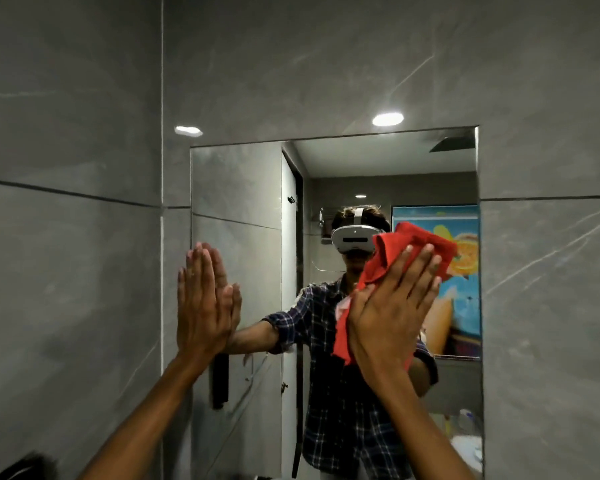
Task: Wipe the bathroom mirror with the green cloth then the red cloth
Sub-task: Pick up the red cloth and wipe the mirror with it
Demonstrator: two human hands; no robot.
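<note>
On the grey tiled wall (326, 64) hangs the mirror (243, 188), a frameless rectangle set between dark grout lines. Two bright ceiling-light glints show on the tiles above its top edge. Reflected in the glass are a person in a dark plaid shirt and white headset (354, 239), a pale door, and a colourful poster (465, 306) at the right side. A dark bar (220, 381) shows low on the glass, though whether it is fixed to the mirror or only reflected is hard to tell.

The left hand (201, 306) is flat and open, fingers together and pointing up, palm pressed at the mirror's left edge, holding nothing. Its reflection meets it at the fingertips.

The right hand (392, 313) is spread open too, palm pressing the red cloth (413, 244) against the glass at mid-height, right of centre. This cloth is crumpled, bunched above the fingertips and hanging in a loose fold below the thumb, covering much of the person's reflection. Both forearms reach up from the bottom of the view.
</note>
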